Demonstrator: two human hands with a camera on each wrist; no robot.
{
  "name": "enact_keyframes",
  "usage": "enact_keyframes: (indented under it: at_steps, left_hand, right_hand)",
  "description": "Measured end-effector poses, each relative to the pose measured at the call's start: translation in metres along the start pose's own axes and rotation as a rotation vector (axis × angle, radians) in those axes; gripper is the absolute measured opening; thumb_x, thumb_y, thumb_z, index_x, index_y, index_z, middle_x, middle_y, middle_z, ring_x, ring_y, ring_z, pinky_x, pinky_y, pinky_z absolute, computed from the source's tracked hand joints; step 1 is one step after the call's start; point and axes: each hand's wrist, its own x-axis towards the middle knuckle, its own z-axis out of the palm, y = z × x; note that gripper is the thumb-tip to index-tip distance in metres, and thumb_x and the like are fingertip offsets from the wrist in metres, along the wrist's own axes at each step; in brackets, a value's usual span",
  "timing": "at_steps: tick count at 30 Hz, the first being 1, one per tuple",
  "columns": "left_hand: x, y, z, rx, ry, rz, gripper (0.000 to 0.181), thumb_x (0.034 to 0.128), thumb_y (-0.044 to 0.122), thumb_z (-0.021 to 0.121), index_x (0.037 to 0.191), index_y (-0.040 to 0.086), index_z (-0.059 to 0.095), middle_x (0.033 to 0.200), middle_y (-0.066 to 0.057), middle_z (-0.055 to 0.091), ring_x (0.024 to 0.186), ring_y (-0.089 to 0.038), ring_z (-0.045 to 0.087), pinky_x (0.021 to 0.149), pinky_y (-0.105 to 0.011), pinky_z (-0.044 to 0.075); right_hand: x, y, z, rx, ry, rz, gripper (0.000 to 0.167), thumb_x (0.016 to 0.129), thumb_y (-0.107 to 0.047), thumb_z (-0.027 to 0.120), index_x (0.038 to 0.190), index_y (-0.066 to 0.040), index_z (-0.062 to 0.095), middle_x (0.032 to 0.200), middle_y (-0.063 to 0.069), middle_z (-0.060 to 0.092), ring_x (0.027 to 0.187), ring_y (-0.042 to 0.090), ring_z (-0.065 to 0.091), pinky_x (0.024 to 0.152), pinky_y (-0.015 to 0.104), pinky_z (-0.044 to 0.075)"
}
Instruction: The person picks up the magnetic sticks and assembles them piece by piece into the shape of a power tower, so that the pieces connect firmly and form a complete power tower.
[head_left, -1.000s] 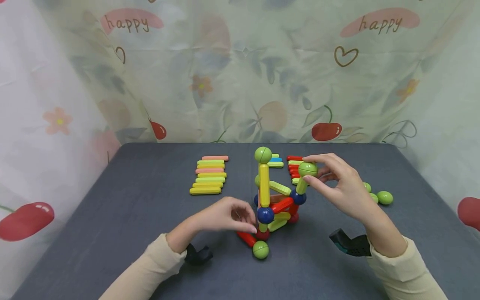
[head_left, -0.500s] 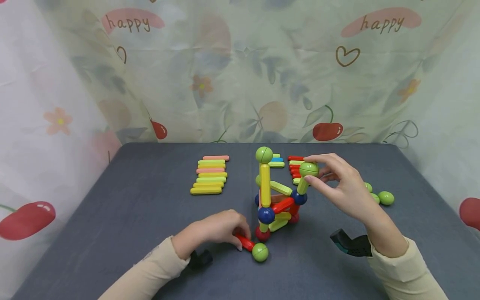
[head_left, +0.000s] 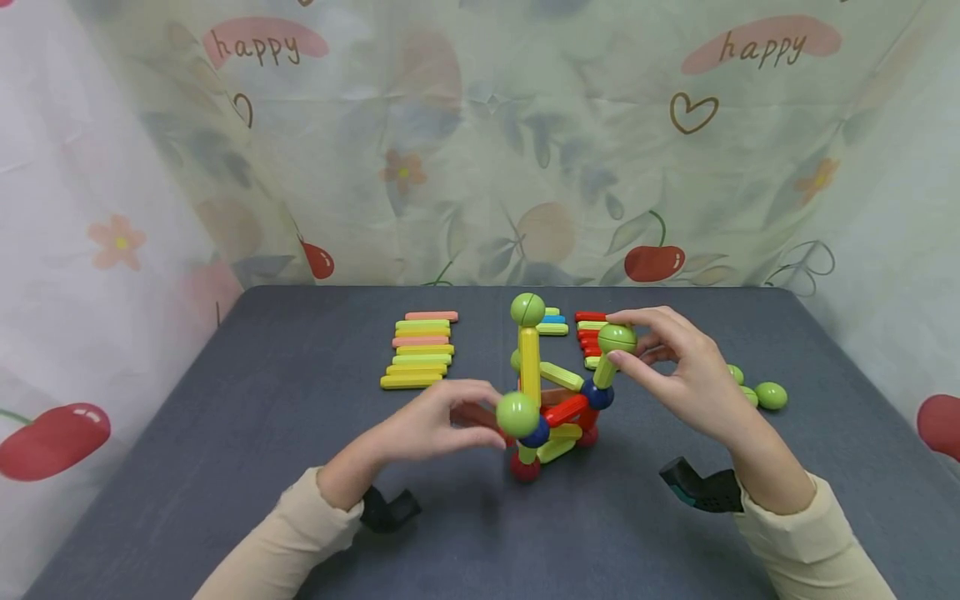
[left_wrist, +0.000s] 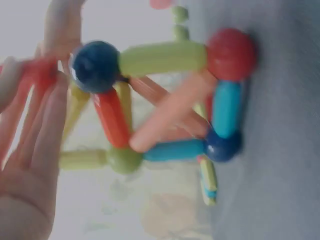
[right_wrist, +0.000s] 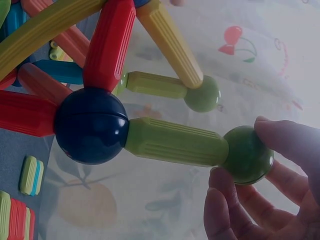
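Observation:
A structure of colored rods and balls stands mid-table, its blue ball [right_wrist: 91, 126] joining red and green rods in the right wrist view. My left hand [head_left: 438, 423] grips a red rod [left_wrist: 42, 71], mostly hidden by the fingers in the head view. A green ball [head_left: 517, 414] sits at that rod's end, in front of the structure's near blue ball [head_left: 535, 432]; whether they touch cannot be told. My right hand [head_left: 686, 371] pinches another green ball [right_wrist: 247, 154] atop a short green rod [right_wrist: 177, 141]. The yellow rod [head_left: 529, 367] stands upright with a ball on top.
Yellow, green and pink rods [head_left: 417, 360] lie in a column at left. Behind the structure are green and blue rods [head_left: 553, 320], and red and green rods [head_left: 588, 335] partly behind my right hand. Loose green balls [head_left: 770, 396] lie at right.
My left hand went down to the red rod lying before the structure, took hold of it and raised it with its green ball. My right hand stays on its ball.

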Motion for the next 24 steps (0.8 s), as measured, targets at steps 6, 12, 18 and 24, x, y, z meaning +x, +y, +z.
enact_keyframes:
  at_steps: [6, 12, 18, 24]
  left_hand:
    - [0.005, 0.012, 0.008, 0.053, 0.261, 0.073, 0.031, 0.0836, 0.001, 0.073, 0.113, -0.001, 0.064, 0.103, -0.014, 0.068, 0.091, -0.016, 0.066, 0.084, -0.031, 0.056]
    - [0.014, 0.006, 0.022, 0.121, 0.316, 0.077, 0.027, 0.0819, 0.005, 0.076, 0.108, 0.003, 0.069, 0.096, -0.009, 0.069, 0.082, -0.009, 0.063, 0.078, -0.027, 0.056]
    - [0.016, 0.000, 0.029, 0.113, 0.343, 0.068, 0.023, 0.0810, 0.005, 0.077, 0.103, 0.004, 0.070, 0.091, -0.007, 0.066, 0.078, -0.008, 0.062, 0.074, -0.025, 0.056]
    - [0.016, -0.003, 0.031, 0.106, 0.356, 0.067, 0.024, 0.0839, 0.008, 0.075, 0.107, 0.004, 0.070, 0.094, -0.007, 0.066, 0.078, -0.008, 0.062, 0.076, -0.025, 0.056]
  right_hand:
    - [0.000, -0.001, 0.000, -0.012, -0.002, 0.008, 0.036, 0.088, -0.009, 0.070, 0.123, -0.012, 0.062, 0.108, 0.004, 0.061, 0.078, 0.002, 0.055, 0.072, 0.010, 0.048]
    - [0.000, -0.001, 0.000, -0.005, -0.001, 0.007, 0.037, 0.088, -0.008, 0.070, 0.124, -0.012, 0.063, 0.108, 0.004, 0.061, 0.078, 0.002, 0.055, 0.072, 0.010, 0.048]
    - [0.000, -0.001, 0.000, 0.000, -0.001, 0.005, 0.037, 0.088, -0.008, 0.070, 0.124, -0.012, 0.062, 0.108, 0.004, 0.061, 0.078, 0.001, 0.055, 0.072, 0.010, 0.048]
    - [0.000, 0.000, 0.001, 0.007, -0.002, 0.000, 0.037, 0.088, -0.007, 0.070, 0.124, -0.012, 0.062, 0.108, 0.004, 0.060, 0.078, 0.001, 0.055, 0.072, 0.010, 0.048]
